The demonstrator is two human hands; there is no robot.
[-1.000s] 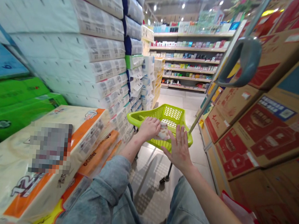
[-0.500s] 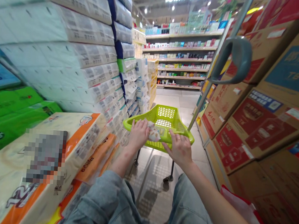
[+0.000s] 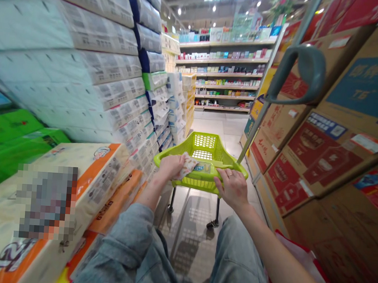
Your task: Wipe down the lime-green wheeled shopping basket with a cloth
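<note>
A lime-green shopping basket trolley [image 3: 221, 147] stands in front of me on thin legs with casters. My left hand [image 3: 171, 165] is closed around a white patterned cloth [image 3: 187, 165], pressed on the left part of the trolley's near rim. To the right of the cloth a label [image 3: 202, 167] shows on the rim. My right hand [image 3: 233, 187] is wrapped over the rim near its right corner, thumb below, with a ring on one finger. From that corner a pole rises to a grey looped handle [image 3: 316, 79].
Stacked tissue packs [image 3: 103, 66] line the left, with an orange-and-cream pack [image 3: 99, 169] nearest, bearing a pixelated grey object [image 3: 50, 201]. Printed cartons [image 3: 321, 146] are piled on the right. Stocked shelves [image 3: 227, 63] stand ahead across the tiled floor [image 3: 232, 126].
My left hand has slid left along the rim with the cloth, its fingers now curled rather than laid flat, uncovering more of the label. My right hand keeps its place on the rim.
</note>
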